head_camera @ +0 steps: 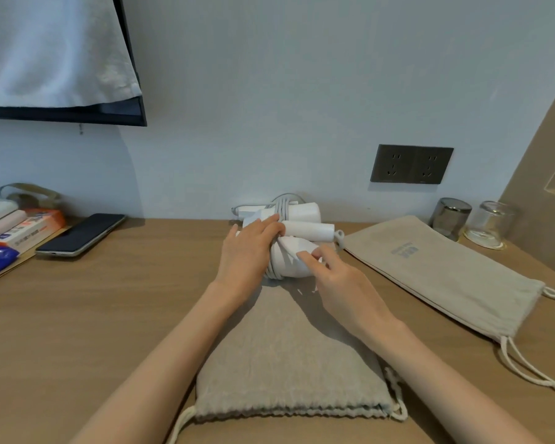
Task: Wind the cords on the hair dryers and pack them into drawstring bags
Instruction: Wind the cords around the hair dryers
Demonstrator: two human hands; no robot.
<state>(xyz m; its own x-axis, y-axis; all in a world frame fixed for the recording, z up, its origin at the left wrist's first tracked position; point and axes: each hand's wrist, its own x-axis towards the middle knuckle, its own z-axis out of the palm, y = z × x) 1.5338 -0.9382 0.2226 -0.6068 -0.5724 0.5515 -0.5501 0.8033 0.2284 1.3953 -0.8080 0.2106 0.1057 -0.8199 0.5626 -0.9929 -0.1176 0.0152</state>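
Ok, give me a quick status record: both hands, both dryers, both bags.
left hand: lies over the near hair dryer
right hand: fingertips touch the near hair dryer
near hair dryer: white, cord wound round it, at the far end of the near bag
far hair dryer: also wound, by the wall
near bag: flat, drawstring end toward the person
right bag: flat on the table
packed: neither dryer bagged yet
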